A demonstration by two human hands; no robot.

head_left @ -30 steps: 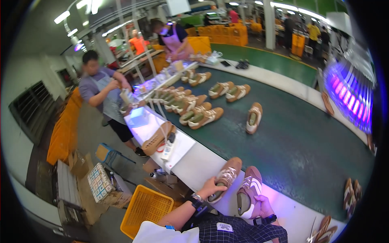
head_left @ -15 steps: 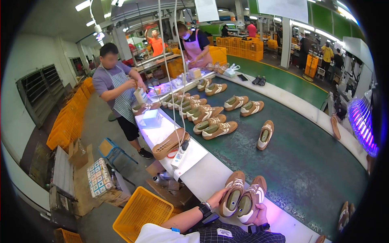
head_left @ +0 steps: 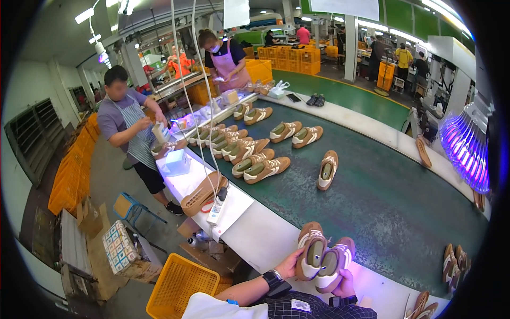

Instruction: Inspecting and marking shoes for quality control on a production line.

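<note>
A pair of brown sneakers with white stripes and laces is held up side by side over the near edge of the work table, toes pointing away from me. My left hand [head_left: 290, 265] is closed on the heel side of the left sneaker [head_left: 303, 270]. The right sneaker [head_left: 328, 278] tilts against it, and my right hand [head_left: 345, 285] grips it by the outer heel side. Green insoles show inside both. Ahead on the green belt [head_left: 276, 207] lies a single sneaker [head_left: 327, 171], with several more sneakers [head_left: 241, 150] grouped farther left.
A yellow crate [head_left: 180, 284] stands at lower left. Brown soles [head_left: 204, 194] and a power strip [head_left: 217, 209] lie on the white ledge, cords hanging above. Two co-workers [head_left: 125, 114] [head_left: 226, 61] stand at the far left side. More shoes [head_left: 451, 266] and a purple-lit lamp [head_left: 467, 151] are at right.
The view has swung right, so the surroundings sit farther left and more shoes show at lower right. Both hands still hold the pair, now slightly farther right along the table.
</note>
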